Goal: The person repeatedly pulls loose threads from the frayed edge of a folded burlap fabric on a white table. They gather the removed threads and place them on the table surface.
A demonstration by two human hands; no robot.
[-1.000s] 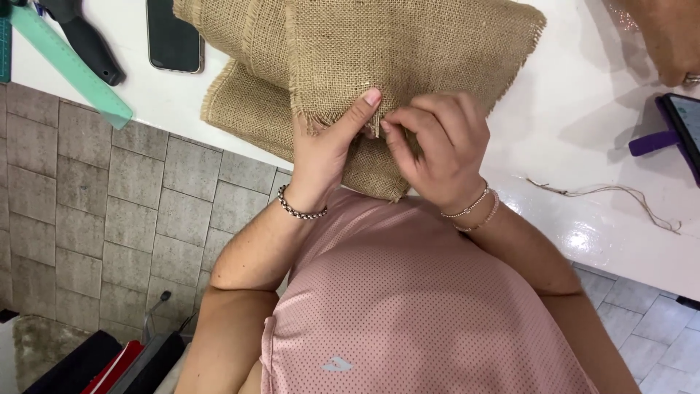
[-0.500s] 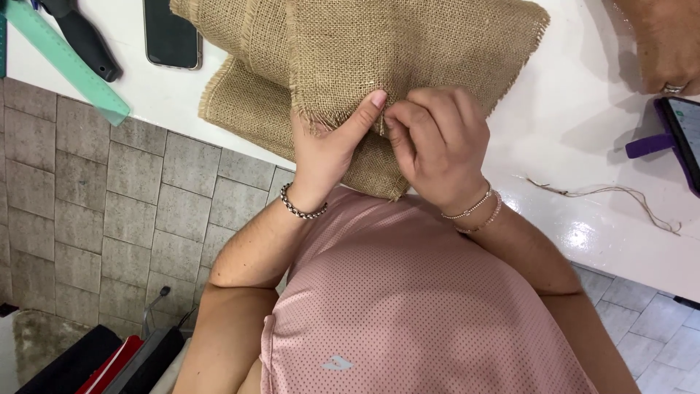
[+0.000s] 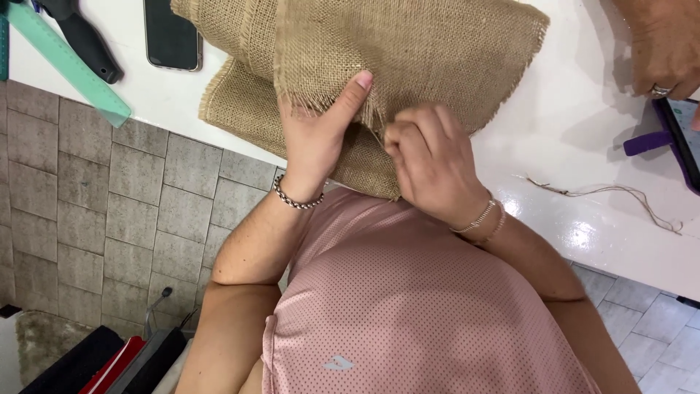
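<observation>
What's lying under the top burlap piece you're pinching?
Under the top burlap piece, more folded burlap shows at the left, lying on the white table. The left hand and right hand pinch its frayed edge; anything beneath the middle is covered.

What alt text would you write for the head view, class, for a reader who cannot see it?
Both hands, left hand and right hand, pinch the frayed edge of a burlap piece on a white table. A phone, green ruler and loose thread lie nearby.

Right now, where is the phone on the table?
In the head view the black phone lies flat at the upper left of the white table, between the green ruler and the burlap fabric, beyond the left hand.
</observation>
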